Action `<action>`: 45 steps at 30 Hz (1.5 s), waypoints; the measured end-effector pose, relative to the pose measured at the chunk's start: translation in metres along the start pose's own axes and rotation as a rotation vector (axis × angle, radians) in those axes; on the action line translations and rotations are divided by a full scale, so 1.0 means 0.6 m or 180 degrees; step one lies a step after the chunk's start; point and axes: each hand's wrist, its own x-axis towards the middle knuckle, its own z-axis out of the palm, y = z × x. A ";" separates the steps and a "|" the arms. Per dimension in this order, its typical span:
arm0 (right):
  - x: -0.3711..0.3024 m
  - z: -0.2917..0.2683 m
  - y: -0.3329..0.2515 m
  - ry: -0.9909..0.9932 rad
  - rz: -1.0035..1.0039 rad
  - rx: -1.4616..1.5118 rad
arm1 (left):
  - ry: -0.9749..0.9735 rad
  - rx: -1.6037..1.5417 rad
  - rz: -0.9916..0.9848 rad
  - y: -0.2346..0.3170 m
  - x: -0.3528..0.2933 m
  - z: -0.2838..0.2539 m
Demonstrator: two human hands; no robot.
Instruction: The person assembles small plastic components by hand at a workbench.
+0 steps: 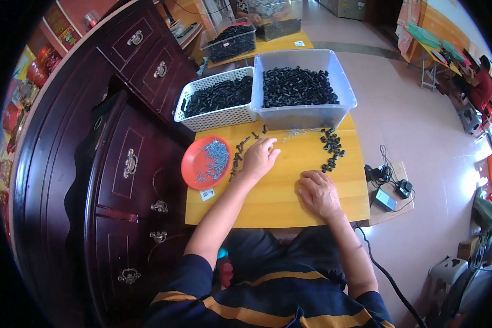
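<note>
My left hand [261, 157] is over the middle of the yellow table [273, 205], thumb and fingers apart, with nothing visible in it. Just left of it runs a loose row of small black plastic parts [239, 150]. Beyond its fingertips lie several thin silvery pins or screws [298, 132]. My right hand [320, 192] rests on the tabletop with its fingers curled under; whatever they hold, if anything, is hidden. Short black pieces [332, 148] form a scattered pile beyond it. A red-orange plate [187, 164] at the left holds silvery screws [216, 158].
At the table's far edge stand a white perforated basket [224, 117] and a large clear bin [306, 113], both filled with black parts. A dark wooden cabinet [112, 186] borders the left. Cables and a small box [385, 200] sit at right. Another person [481, 87] sits farther off.
</note>
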 end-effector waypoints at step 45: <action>0.015 -0.044 0.147 0.1170 0.1214 -0.0721 | 0.0826 -0.1241 -0.0337 0.029 -0.113 0.024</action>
